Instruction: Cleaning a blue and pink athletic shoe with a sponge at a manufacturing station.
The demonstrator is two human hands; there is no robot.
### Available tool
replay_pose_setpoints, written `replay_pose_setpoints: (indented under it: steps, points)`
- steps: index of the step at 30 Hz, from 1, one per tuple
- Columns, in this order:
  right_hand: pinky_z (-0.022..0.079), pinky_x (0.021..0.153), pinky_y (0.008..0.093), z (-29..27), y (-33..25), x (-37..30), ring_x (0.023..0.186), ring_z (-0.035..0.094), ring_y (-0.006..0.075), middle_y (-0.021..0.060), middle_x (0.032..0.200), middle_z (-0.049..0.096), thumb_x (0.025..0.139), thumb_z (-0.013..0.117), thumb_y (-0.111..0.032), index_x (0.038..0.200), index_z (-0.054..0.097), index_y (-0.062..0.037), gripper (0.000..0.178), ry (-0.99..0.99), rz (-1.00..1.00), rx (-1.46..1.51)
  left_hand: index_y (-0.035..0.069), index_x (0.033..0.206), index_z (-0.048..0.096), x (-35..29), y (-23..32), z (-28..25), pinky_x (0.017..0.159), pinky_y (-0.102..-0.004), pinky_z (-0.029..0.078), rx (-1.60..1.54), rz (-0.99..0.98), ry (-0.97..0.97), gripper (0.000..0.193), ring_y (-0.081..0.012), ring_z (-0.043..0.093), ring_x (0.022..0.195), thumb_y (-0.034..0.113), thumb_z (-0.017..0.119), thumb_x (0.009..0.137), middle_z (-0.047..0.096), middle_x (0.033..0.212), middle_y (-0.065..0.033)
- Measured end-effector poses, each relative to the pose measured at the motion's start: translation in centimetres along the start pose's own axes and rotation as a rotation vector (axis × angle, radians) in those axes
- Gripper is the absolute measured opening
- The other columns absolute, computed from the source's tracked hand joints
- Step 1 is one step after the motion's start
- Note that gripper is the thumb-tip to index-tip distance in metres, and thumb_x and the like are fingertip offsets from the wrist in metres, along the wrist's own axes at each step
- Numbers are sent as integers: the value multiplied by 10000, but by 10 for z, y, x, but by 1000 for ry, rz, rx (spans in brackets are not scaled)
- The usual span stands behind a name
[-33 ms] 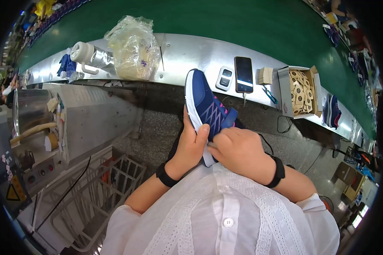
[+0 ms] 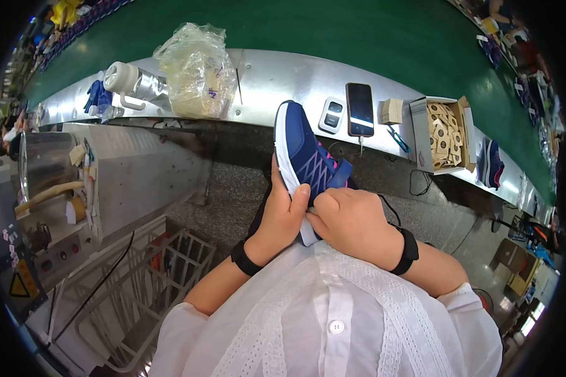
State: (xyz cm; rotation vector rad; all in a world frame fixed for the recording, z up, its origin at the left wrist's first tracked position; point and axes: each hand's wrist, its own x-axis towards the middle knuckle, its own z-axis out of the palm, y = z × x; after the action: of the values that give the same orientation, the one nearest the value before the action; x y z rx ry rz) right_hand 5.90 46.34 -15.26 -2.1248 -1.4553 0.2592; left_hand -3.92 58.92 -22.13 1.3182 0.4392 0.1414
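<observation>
A navy blue sneaker (image 2: 304, 146) with a white sole, pink accents and a blue strap is held up before my chest, toe pointing away from me. My left hand (image 2: 283, 204) grips it from the left, thumb pressed on the side near the heel and fingers behind the sole. At the shoe's collar, the curled fingers of my right hand (image 2: 353, 220) are closed on its edge. Their tips are hidden, so whether they also pinch something small cannot be seen.
Along the metal ledge (image 2: 280, 75) lie a clear plastic bag (image 2: 201, 72), a bottle (image 2: 135, 83), a white two-button device (image 2: 332, 116), a phone (image 2: 360, 110), blue snips (image 2: 399, 140), a stack of cards (image 2: 392, 112) and a box of tags (image 2: 423, 135). Beyond runs a green belt (image 2: 308, 31). A machine (image 2: 138, 169) stands left.
My right wrist has shifted very slightly left while its fingers stay at the sneaker's collar. The sneaker and my left hand have barely moved.
</observation>
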Motion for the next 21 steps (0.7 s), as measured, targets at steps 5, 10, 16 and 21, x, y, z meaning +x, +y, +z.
replay_pose_setpoints:
  steps: [5, 10, 16, 21]
  points:
    - [473, 504, 398, -14, 1, -17, 585, 609, 289, 92, 634, 570, 727, 703, -181, 730, 507, -77, 222, -241, 129, 1, -48, 1456, 44, -8, -3, -1, 1055, -379, 329, 245, 77, 30, 713, -312, 429, 1252, 128, 466, 909, 368, 1378, -250]
    - [487, 560, 436, -30, 45, -23, 644, 621, 355, 152, 673, 600, 810, 631, -198, 794, 530, -42, 186, -226, 348, -73, -13, 1434, 163, -5, 1, -29, 1062, -353, 344, -321, -63, 138, 642, -230, 442, 1239, 135, 474, 892, 398, 1361, -169]
    - [457, 685, 436, 9, 72, 27, 834, 587, 429, 258, 846, 595, 919, 531, -184, 970, 502, 8, 201, -71, 596, 362, 36, 1429, 251, -6, 16, -57, 1053, -360, 375, -594, -47, 174, 679, -231, 469, 1231, 271, 539, 861, 428, 1376, -127]
    - [474, 776, 455, 127, 151, 67, 903, 604, 436, 285, 932, 616, 849, 568, -184, 1081, 507, -2, 301, -84, 579, 309, 41, 1382, 378, -19, 9, -100, 1052, -365, 386, -881, -157, 121, 563, -221, 521, 1188, 308, 530, 911, 519, 1328, -108]
